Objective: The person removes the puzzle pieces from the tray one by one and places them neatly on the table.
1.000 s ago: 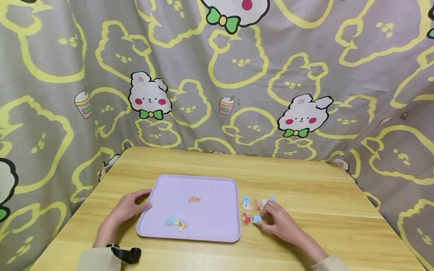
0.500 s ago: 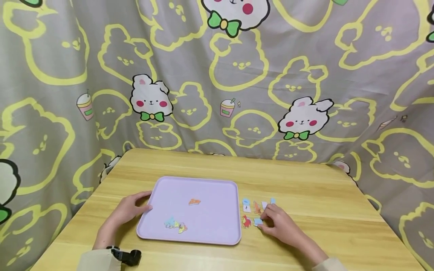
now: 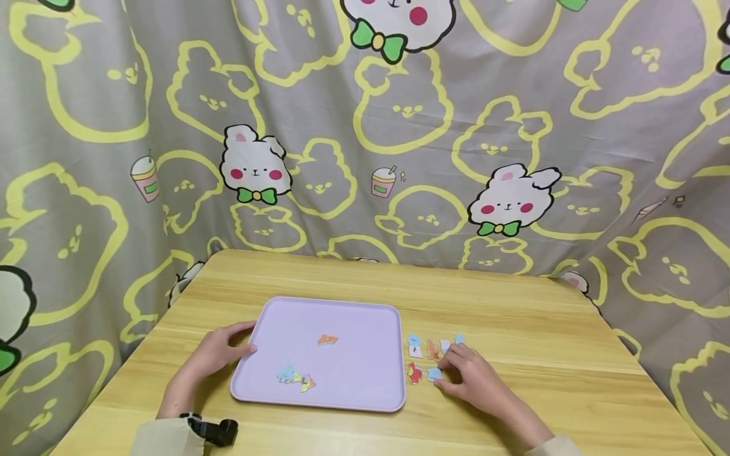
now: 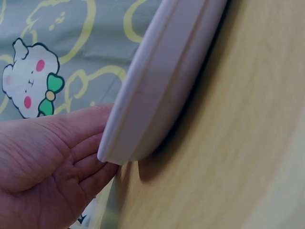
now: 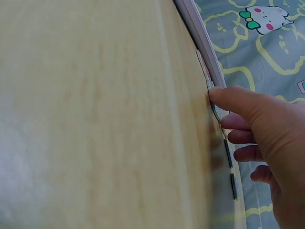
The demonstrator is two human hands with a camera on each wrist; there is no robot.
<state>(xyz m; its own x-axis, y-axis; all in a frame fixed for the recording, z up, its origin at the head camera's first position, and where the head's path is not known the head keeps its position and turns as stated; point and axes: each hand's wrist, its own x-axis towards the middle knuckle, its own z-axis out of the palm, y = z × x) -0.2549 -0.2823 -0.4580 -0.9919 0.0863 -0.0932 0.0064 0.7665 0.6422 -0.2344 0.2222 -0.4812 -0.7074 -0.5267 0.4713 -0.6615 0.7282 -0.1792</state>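
Note:
My left hand (image 3: 213, 351) rests at the left side of a lilac tray (image 3: 365, 389), its thumb and forefinger touching the rim. In the left wrist view, the fingertips are hidden behind the tray's edge (image 4: 157, 86). My right hand (image 3: 473, 377) is just right of the tray and pinches a small light-blue puzzle piece (image 3: 435, 373) between thumb and fingers, low over the table. Around it lie a red piece (image 3: 414, 373), a blue-and-white piece (image 3: 414, 347) and an orange one (image 3: 432, 348). Further pieces are partly covered by the right fingers.
On the tray lie a lone orange piece (image 3: 327, 339) and a cluster of joined blue and yellow pieces (image 3: 295, 378) near the front left. The wooden table (image 3: 513, 304) ends at a patterned grey curtain (image 3: 319, 114) behind. A black wrist strap (image 3: 211, 430) sits on the left wrist.
Slight tilting of the head view shifts the scene a little downward. Both hands keep nearly the same places, the right one still at the light-blue piece.

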